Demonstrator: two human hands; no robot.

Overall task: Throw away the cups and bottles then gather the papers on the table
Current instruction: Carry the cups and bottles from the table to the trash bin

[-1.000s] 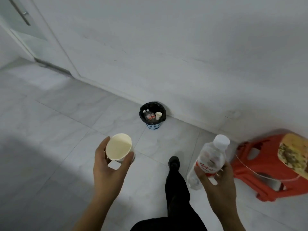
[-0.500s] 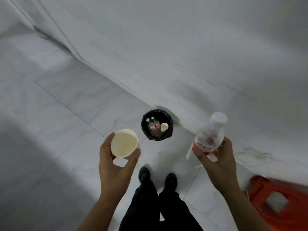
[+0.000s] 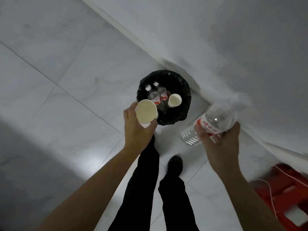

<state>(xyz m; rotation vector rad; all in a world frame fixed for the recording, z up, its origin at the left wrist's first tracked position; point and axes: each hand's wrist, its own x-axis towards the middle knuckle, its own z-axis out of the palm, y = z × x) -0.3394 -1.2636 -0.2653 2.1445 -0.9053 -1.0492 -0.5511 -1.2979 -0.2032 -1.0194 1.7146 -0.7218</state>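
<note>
**A:** What's over on the left?

**B:** Pale floor tiles (image 3: 50, 80), with a dark shadow across the lower corner. Next comes the left hand (image 3: 138, 130), thumb and fingers curled round a paper cup (image 3: 146, 111). The cup's open mouth faces up toward the camera, and it looks empty.

**A:** Where is that cup relative to the bin?

**B:** It's held in the air and, seen from above, overlaps the near-left edge of the bin (image 3: 185, 90). I cannot tell how high it is above the rim.

**A:** And the bin itself?

**B:** It's small and round, lined with a black bag, and stands on the floor right at the foot of the wall (image 3: 216, 39). Inside lie two clear bottles (image 3: 158, 95) with red labels and white caps, side by side. Just to their right is a second cup (image 3: 175, 100), mouth up.

**A:** What's below the bin?

**B:** The person's legs (image 3: 145, 180) in black trousers, and one black shoe (image 3: 175, 164) on the tiles.

**A:** And the right side?

**B:** The right hand (image 3: 220, 147) grips a water bottle (image 3: 216, 120) round its middle, over the red label. The bottle is clear plastic and tilted. Its blurred cap end points up and right, and its base points down and left. It's held to the right of the bin, not over it.

**A:** Anything further right?

**B:** A red stool (image 3: 283, 185) in the lower corner, blurred, with a thin white cord (image 3: 270, 190) running across it.
</note>
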